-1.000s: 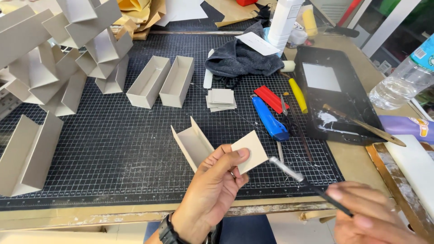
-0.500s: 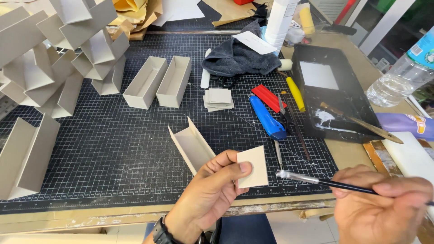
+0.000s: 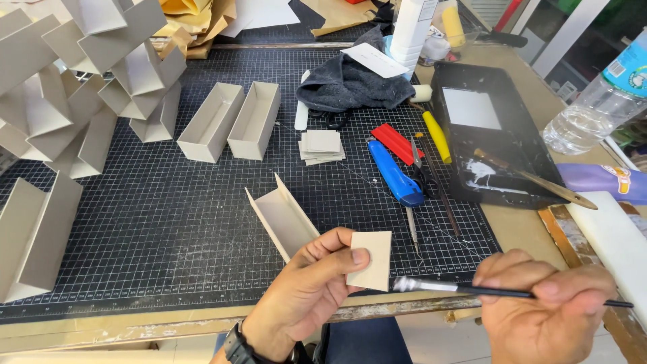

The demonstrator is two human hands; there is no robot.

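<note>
Pinching a small pale card piece (image 3: 371, 260) in our left hand (image 3: 310, 290), we are gripping a glue-tipped brush (image 3: 465, 288) in our closed right hand (image 3: 546, 313) just beside it.

Clear water bottle (image 3: 593, 101) far right, blue label (image 3: 630, 67); purple printed pack (image 3: 603, 178) just below; white bottle (image 3: 411, 30) top centre.

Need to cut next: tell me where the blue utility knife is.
In the head view, the blue utility knife lies on the black cutting mat, right of centre, beside the red knife, left of the black tray.
</note>
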